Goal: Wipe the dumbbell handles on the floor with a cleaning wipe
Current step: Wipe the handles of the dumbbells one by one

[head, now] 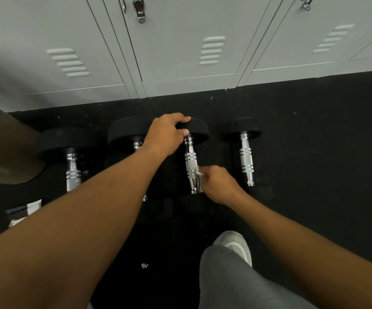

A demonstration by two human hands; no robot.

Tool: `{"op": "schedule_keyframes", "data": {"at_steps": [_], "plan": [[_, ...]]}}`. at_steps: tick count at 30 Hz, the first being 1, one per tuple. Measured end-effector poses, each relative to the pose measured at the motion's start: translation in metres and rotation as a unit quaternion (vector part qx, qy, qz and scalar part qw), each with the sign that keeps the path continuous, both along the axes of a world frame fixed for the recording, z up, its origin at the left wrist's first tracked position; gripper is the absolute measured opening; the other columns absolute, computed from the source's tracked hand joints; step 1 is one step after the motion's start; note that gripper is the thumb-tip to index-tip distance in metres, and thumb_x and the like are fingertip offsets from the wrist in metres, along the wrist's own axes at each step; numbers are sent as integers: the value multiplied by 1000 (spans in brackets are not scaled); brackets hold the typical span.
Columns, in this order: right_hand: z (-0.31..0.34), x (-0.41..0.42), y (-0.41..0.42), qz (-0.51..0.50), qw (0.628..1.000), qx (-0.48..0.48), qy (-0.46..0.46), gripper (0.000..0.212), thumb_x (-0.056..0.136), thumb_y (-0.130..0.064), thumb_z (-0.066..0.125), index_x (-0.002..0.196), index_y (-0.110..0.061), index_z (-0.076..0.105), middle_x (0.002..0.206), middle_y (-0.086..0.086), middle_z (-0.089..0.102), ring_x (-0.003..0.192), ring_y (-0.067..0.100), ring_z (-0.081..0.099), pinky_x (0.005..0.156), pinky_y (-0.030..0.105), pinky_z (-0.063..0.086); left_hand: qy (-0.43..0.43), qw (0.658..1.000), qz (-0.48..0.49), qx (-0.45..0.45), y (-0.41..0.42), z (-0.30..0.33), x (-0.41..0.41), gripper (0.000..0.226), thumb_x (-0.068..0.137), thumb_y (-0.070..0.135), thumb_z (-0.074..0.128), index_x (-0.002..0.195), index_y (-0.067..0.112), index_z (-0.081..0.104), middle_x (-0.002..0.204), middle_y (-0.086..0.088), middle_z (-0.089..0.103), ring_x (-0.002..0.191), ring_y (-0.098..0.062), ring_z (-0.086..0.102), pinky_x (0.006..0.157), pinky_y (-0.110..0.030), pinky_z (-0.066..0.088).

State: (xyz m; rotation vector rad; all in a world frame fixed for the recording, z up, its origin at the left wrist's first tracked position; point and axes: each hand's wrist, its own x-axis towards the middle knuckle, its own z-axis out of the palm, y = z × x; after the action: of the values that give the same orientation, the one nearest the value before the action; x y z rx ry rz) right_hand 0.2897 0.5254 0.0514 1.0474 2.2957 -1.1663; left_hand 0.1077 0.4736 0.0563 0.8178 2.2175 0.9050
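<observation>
The third dumbbell (191,157) from your left lies on the black floor (314,141), its chrome handle (190,161) running away from you toward the grey lockers (180,52). Your right hand (217,185) is curled round a small white wipe (199,173), pressing it against the right side of that handle near its lower end. Your left hand (166,134) grips the far black head (197,129) of the same dumbbell, fingers wrapped over its top and thumb on its near face. Three more dumbbells lie alongside: one (246,152) to the right, one (131,134) partly hidden under your left forearm, and one (71,157) farther left. Your grey-trousered knee (236,277) and pale shoe (236,244) sit below.
</observation>
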Motion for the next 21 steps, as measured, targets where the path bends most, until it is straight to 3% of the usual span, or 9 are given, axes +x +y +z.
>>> {"op": "schedule_keyframes", "data": {"at_steps": [3,6,9,12,15,17,19,21], "plan": [[-5,-16,10,-85,996,-41,-4,27,86,-11,50,67,-7,68,62,9,69,65,22,65,65,31,50,-5,1000,4,7,-1,-1,0,40,88,15,71,126,28,66,135,1,61,123,-15,57,99,-21,38],[-10,-47,24,-220,971,-90,21,21,74,0,47,59,0,62,59,17,65,59,26,63,57,30,46,-4,1000,1,6,-1,0,1,41,89,15,70,127,28,65,135,1,61,122,-14,57,95,-19,36],[-17,-71,29,-307,943,-110,60,17,78,-6,51,65,-2,62,63,13,61,58,26,59,55,32,45,0,1000,-4,5,-1,2,1,42,89,14,70,128,27,65,137,0,60,124,-15,56,94,-18,35],[-21,-74,26,-327,939,-80,63,25,90,-19,54,67,-10,61,70,6,61,64,22,59,57,29,45,4,1000,-8,4,-1,3,2,42,89,14,70,129,26,64,137,0,60,124,-15,56,94,-16,35],[-23,-66,35,-386,920,-33,57,23,93,-23,55,89,-3,66,88,11,65,81,28,65,68,35,53,7,1000,-6,4,-1,3,2,42,89,14,70,129,26,64,138,0,59,125,-16,55,95,-17,34],[-18,-60,40,-378,923,-44,62,23,93,-21,55,88,-2,67,88,15,68,82,31,65,70,36,52,7,1000,-6,1,-1,4,2,41,90,14,70,129,27,64,138,1,59,125,-16,55,95,-17,33],[-14,-56,29,-303,947,-75,80,26,94,-23,54,87,-6,72,75,14,68,74,30,67,65,35,51,7,1000,-4,0,0,4,3,41,89,15,70,128,27,65,136,0,60,123,-16,56,93,-17,34],[-6,-48,15,-194,976,-55,76,26,97,-24,50,108,-17,73,74,5,65,67,22,63,57,27,47,5,1000,-1,-1,0,2,2,41,89,15,70,127,28,65,134,0,62,121,-15,58,91,-16,35]]}}
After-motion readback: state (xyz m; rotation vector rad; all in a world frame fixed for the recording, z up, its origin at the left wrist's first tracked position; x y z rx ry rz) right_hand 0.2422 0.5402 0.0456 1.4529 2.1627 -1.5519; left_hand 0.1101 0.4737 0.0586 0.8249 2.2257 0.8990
